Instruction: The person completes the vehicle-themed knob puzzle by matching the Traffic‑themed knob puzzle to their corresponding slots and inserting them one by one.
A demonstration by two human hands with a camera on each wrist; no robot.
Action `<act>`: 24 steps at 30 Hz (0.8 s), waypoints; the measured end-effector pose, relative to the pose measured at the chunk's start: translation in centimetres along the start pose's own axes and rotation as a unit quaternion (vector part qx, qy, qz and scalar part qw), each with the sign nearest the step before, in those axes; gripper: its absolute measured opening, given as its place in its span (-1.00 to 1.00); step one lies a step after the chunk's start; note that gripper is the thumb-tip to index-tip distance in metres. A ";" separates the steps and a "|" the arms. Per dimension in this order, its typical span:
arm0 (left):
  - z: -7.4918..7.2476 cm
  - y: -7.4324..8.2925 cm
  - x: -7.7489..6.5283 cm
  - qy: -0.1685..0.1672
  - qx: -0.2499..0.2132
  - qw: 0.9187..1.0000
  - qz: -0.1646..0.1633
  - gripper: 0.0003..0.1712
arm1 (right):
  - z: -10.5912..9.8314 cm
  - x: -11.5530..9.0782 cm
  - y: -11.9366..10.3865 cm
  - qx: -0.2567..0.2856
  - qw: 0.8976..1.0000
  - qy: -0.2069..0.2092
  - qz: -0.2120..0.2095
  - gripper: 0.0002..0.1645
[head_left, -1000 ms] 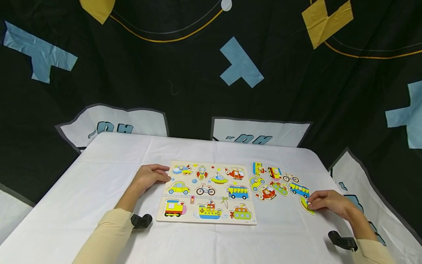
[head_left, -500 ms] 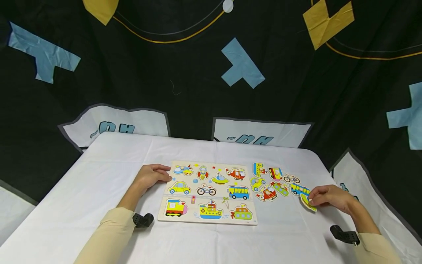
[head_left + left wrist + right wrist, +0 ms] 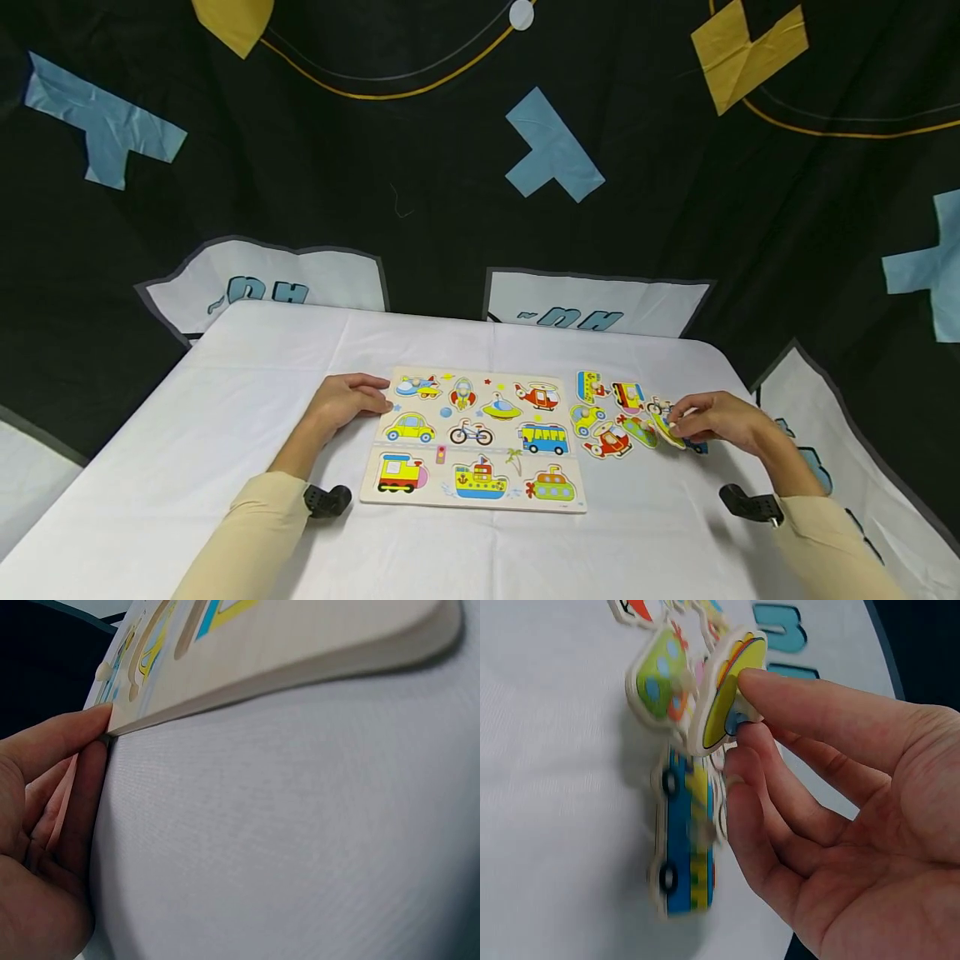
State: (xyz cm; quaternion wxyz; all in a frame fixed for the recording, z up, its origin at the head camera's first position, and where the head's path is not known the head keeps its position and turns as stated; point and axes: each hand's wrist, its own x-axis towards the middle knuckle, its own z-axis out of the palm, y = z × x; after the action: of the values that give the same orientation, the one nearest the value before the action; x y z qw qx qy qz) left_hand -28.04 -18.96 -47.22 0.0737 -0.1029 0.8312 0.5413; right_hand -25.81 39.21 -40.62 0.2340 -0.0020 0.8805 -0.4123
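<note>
My left hand (image 3: 341, 404) holds the left edge of a wooden vehicle puzzle board (image 3: 366, 492), with thumb and finger at its edge (image 3: 180, 716) in the left wrist view. My right hand (image 3: 723, 421) pinches a yellow-green flying saucer puzzle piece (image 3: 724, 697) by its knob. The saucer is tilted above the other loose pieces. Below it in the right wrist view are the blue bus piece (image 3: 681, 855) and the green submarine piece (image 3: 651, 682). The bus piece is largely covered by my hand and the saucer in the head view.
Right of the board lie the ship (image 3: 588, 386), train (image 3: 627, 396), yellow car (image 3: 585, 419) and red helicopter (image 3: 609, 442) pieces. The bicycle piece (image 3: 657, 406) is partly hidden. A white cloth (image 3: 300, 350) covers the table; a black curtain (image 3: 420, 183) hangs behind.
My right hand has lifted the saucer piece from the near right of the pile and moved it left and away from me, over the bus piece. My left hand stays at the board's edge.
</note>
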 end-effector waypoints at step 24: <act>0.0 0.0 0.0 -0.001 -0.006 1.000 0.003 -0.44 | 7.3 6.8 -8.9 -0.023 0.998 0.014 -0.059 -0.64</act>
State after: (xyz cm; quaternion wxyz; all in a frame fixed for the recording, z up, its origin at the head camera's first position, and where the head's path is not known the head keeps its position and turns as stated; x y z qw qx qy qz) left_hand -28.08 -18.94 -47.27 0.0725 -0.1002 0.8282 0.5465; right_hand -30.57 26.72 -40.92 0.1966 -0.0539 0.8913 -0.4049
